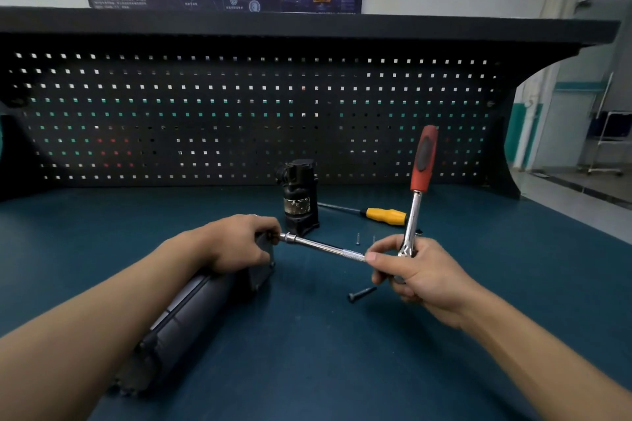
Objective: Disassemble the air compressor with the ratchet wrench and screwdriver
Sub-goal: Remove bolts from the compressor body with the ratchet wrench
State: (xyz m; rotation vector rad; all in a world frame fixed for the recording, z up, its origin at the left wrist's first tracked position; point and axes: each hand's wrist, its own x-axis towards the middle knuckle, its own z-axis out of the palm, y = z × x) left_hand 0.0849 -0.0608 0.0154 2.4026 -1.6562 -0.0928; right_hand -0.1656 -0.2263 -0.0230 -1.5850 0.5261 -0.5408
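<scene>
A dark grey cylindrical air compressor body [181,318] lies on its side on the blue bench. My left hand [236,243] grips its far end. A chrome extension bar [321,246] runs from that end to the head of the ratchet wrench [422,167], whose red handle points up. My right hand [410,270] holds the ratchet head and pinches the extension bar's knurled end. A yellow-handled screwdriver [384,215] lies behind the ratchet.
A black removed compressor part [299,198] stands upright behind the hands. A black bolt [360,293] lies near my right hand, two small screws [358,238] stand further back. A black pegboard [253,113] closes off the bench's far side.
</scene>
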